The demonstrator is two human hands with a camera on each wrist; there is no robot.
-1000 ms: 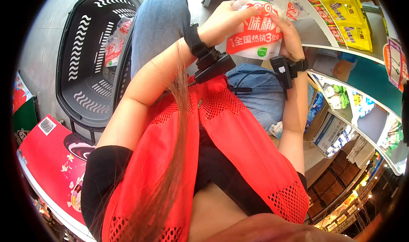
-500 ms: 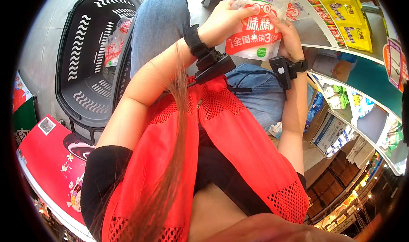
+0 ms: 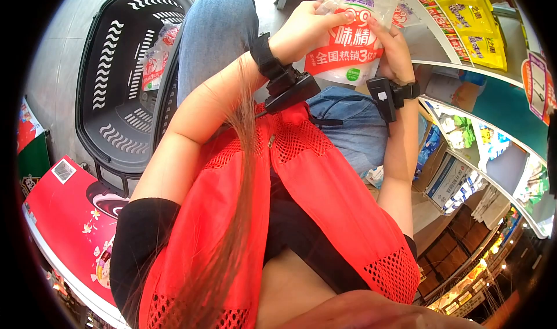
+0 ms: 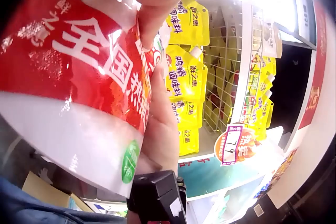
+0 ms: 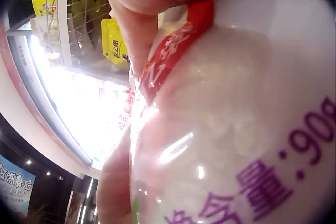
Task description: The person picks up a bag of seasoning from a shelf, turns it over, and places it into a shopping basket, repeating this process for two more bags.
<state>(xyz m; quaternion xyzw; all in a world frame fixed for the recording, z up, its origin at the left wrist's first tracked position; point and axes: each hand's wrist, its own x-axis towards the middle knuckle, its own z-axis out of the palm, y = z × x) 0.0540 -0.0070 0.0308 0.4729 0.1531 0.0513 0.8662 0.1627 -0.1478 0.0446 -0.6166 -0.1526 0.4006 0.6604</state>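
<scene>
A clear-and-white spouted pouch of MSG [image 3: 348,45], printed in red with a white cap, is held up in front of the body by both hands. My left hand [image 3: 306,30] grips its left side below the spout, thumb over the front. On the right side, my right hand [image 3: 395,48] pinches the upper edge with the thumb on the printed front. In the left wrist view the pouch front [image 4: 68,61] fills the left half, the right hand [image 4: 161,129] behind it. White grains show through the pouch back [image 5: 226,92] in the right wrist view.
A black shopping basket [image 3: 119,169] stands on the floor at left, with similar red-and-white pouches [image 3: 155,65] inside. Shelves at right carry yellow seasoning pouches [image 3: 481,33] and a price tag [image 3: 538,88]. A red printed panel [image 3: 69,213] is at lower left. My knee [image 3: 217,33] rises beside the basket.
The pouch has tilted slightly, its lower edge shifting a little down and to the left. Both hands keep their hold and have barely moved.
</scene>
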